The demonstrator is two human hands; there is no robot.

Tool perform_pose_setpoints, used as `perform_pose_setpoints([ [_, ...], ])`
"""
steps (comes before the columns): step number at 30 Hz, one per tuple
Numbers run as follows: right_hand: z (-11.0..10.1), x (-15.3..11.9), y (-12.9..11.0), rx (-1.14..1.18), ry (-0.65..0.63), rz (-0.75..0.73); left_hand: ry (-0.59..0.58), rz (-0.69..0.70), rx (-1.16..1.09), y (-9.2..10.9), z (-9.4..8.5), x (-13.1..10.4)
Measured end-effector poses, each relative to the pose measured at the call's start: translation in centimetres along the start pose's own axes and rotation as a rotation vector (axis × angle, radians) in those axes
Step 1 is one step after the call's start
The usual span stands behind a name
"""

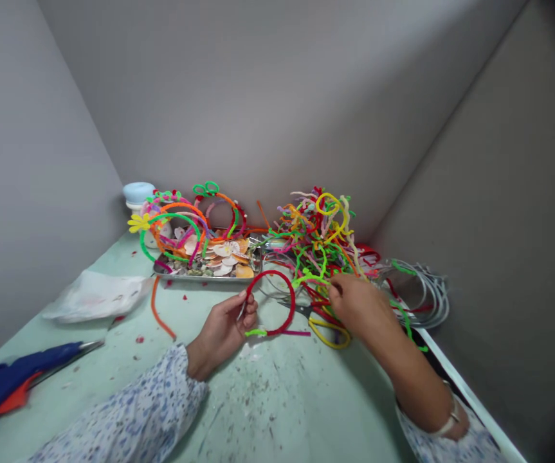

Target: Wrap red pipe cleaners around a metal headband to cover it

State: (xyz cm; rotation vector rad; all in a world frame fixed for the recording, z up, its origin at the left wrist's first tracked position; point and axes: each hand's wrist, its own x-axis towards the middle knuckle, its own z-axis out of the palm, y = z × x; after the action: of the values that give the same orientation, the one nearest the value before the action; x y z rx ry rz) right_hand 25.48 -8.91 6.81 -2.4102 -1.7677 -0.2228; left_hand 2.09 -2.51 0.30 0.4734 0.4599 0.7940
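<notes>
My left hand (226, 328) is closed on a red pipe-cleaner ring (292, 302), pinching its left side. A short lime-green piece (256, 333) is on the ring's lower edge, and a purple strip (298, 333) extends to the right below it. My right hand (354, 302) has its fingers bent at the front of a tangled heap of coloured pipe cleaners (313, 238). A lime-green pipe cleaner (309, 280) meets its fingertips, which are partly hidden. Yellow-handled scissors (330, 335) lie just below that hand.
A metal tray (209, 279) of shells stands at the back, with pipe-cleaner rings (171, 222) over it. Coiled grey wire (436, 299) lies right. On the left are a plastic bag (98, 297), blue-handled pliers (26, 373) and a blue-lidded container (138, 194).
</notes>
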Motion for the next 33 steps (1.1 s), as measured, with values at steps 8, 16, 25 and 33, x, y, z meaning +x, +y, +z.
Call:
perform_pose_setpoints([
  [8, -1.4, 1.2, 3.8, 0.323, 0.255, 0.038, 0.077, 0.190, 0.400, -0.9, 0.0, -0.2],
  [16, -1.6, 1.1, 3.6, 0.638, 0.083, 0.119, 0.220, 0.385, 0.914, -1.4, 0.0, -0.2],
  [25, 1.5, 1.3, 1.6, 0.460, -0.148, 0.050, 0.356, 0.491, 0.906, -1.8, 0.0, -0.3],
  [33, 4.6, 2.0, 0.6, 1.439, -0.069, 0.341, 0.329, 0.810, 1.021, -1.8, 2.1, -2.2],
])
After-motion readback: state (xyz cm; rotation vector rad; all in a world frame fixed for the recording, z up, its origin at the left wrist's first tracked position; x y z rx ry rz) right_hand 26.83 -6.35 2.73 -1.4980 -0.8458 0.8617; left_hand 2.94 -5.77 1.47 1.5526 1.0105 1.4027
